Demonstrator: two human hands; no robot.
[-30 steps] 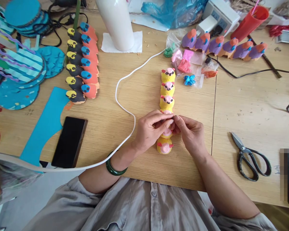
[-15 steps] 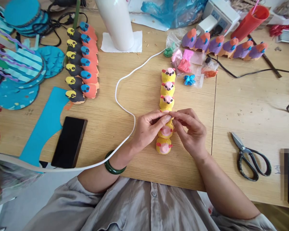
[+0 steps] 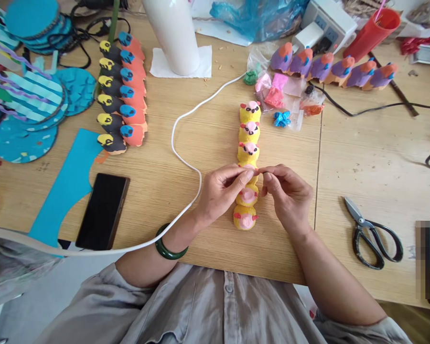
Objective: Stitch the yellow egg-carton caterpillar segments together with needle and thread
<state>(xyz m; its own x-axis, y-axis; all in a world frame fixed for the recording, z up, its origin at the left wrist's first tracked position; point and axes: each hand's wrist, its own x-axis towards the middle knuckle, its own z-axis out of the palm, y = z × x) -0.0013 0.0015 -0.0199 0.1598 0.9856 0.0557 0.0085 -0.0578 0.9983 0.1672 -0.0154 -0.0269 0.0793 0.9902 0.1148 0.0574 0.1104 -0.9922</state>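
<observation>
single head-worn view, forward and steeply down, close above the wooden tabletop (image 3: 279, 253)

We can read no words, brands or numbers for certain. We see small handwritten-looking marks (image 3: 43, 167) on the table (image 3: 146, 181), left of the blue sheet (image 3: 66, 186), too faint to make out, and a faint scribble (image 3: 412, 252) right of the scissors (image 3: 360, 221), equally unreadable.
</observation>
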